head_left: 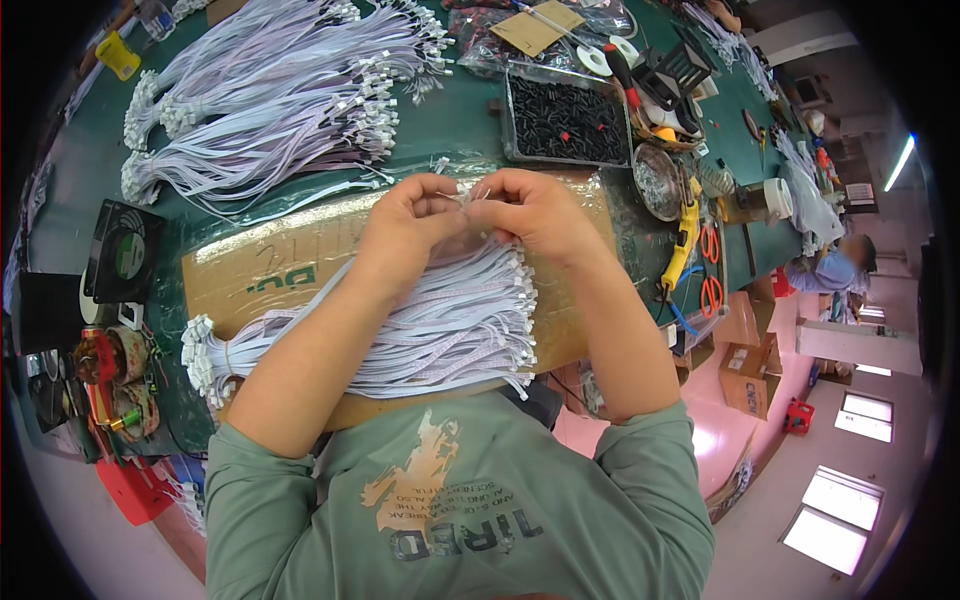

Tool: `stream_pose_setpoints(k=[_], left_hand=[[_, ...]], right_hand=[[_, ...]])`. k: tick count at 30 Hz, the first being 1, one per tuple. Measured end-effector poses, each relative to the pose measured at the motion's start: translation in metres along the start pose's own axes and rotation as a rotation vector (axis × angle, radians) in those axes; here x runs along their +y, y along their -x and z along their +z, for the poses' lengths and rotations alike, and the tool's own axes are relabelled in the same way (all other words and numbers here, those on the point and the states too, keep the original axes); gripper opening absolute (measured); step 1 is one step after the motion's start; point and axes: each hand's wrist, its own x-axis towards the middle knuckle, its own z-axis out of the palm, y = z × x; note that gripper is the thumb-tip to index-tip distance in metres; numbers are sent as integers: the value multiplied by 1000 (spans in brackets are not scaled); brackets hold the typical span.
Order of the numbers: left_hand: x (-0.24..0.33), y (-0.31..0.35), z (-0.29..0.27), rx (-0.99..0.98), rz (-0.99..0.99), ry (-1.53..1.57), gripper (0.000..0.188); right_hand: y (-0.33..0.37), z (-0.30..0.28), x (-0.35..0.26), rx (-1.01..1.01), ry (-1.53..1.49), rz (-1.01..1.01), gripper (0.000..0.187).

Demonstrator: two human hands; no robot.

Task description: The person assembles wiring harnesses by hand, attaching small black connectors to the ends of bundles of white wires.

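My left hand and my right hand meet above a sheet of cardboard, fingers pinched together. A small whitish cable end shows between the fingertips; its details are partly hidden. Under my wrists lies a thick bundle of white flat cables, with small white connectors at both ends. Its left end is gathered with a tie. A single loose white cable rests just beyond the cardboard's far edge, left of my left hand.
More white cable bundles cover the far left. A clear box of small black parts stands beyond my right hand. Right of it are a metal bowl, a yellow glue gun and orange-handled scissors. A small black fan stands left.
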Motion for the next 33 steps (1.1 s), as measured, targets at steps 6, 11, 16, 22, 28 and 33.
stream_pose_setpoints(k=[6, 11, 16, 22, 28, 33], left_hand=[[3, 0, 2, 15, 26, -41, 33], [2, -2, 4, 163, 85, -241, 34], [-3, -4, 1, 224, 243, -598, 41], [-14, -4, 4, 251, 313, -708, 40], [-9, 10, 12, -36, 284, -1063, 33], [-15, 4, 4, -142, 463, -1330, 34]], right_hand=[[-2, -5, 1, -56, -57, 76, 19], [-5, -8, 9, 135, 23, -27, 30], [11, -22, 9, 72, 527, -17, 26], [17, -23, 22, 34, 496, 7, 17], [24, -18, 17, 79, 559, -245, 16], [26, -26, 19, -16, 700, -277, 16]])
